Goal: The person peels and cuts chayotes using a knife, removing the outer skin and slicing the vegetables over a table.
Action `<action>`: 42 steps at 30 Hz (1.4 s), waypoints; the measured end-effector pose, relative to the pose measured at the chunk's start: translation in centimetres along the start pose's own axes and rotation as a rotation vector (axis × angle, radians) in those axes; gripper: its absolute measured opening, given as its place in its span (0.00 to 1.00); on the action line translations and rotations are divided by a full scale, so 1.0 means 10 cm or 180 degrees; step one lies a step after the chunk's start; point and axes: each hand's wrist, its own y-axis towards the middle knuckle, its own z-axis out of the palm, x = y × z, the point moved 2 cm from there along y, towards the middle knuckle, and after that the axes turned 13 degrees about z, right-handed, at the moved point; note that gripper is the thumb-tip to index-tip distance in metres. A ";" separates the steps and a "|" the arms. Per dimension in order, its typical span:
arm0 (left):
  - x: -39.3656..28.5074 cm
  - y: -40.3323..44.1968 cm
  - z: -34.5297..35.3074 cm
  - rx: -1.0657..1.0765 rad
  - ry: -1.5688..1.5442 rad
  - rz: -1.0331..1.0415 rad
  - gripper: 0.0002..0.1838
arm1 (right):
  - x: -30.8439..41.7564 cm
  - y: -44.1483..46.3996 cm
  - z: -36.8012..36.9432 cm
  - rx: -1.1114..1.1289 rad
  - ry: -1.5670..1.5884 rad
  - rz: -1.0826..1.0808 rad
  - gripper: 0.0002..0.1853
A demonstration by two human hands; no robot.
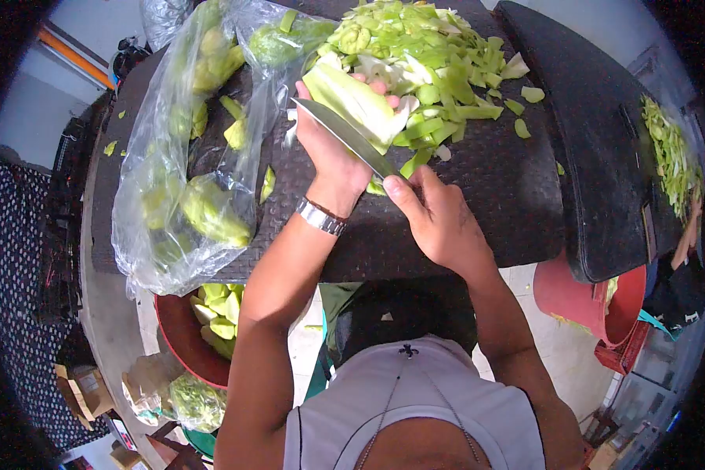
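My left hand (pixel 325 149), palm up with a metal watch on its wrist, is closed round a pale green, partly peeled chayote (pixel 352 102). Its fingertips show along the chayote's far side. In my right hand (pixel 444 221) is a knife (pixel 348 141), its handle mostly hidden by my fingers. The blade points up and left, lying across in front of the chayote and over my left palm; I cannot tell whether its edge touches the flesh. Just beyond, a heap of green peelings (pixel 415 59) covers the back of the dark textured table (pixel 478 188).
A clear plastic bag (pixel 145 227) with several whole chayotes (pixel 215 211) lies on the left. Below that side stands a red tub (pixel 182 337) holding pale pieces. Right are a black case-like surface (pixel 595 141), a red bucket (pixel 576 301), and another person's arm (pixel 688 231) near more peelings (pixel 670 153).
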 end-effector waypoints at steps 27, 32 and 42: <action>0.11 -0.10 0.22 0.0121 0.2219 0.0473 0.20 | -0.06 0.71 -0.19 0.2021 0.1891 0.1736 0.40; -0.01 0.10 -0.02 -0.0133 0.1147 0.0044 0.23 | -0.09 0.96 -0.37 0.2496 0.2428 0.1449 0.42; -0.09 0.16 -0.12 -0.0048 0.0699 -0.0522 0.26 | -0.14 1.02 -0.41 -0.0193 -0.0321 0.0108 0.26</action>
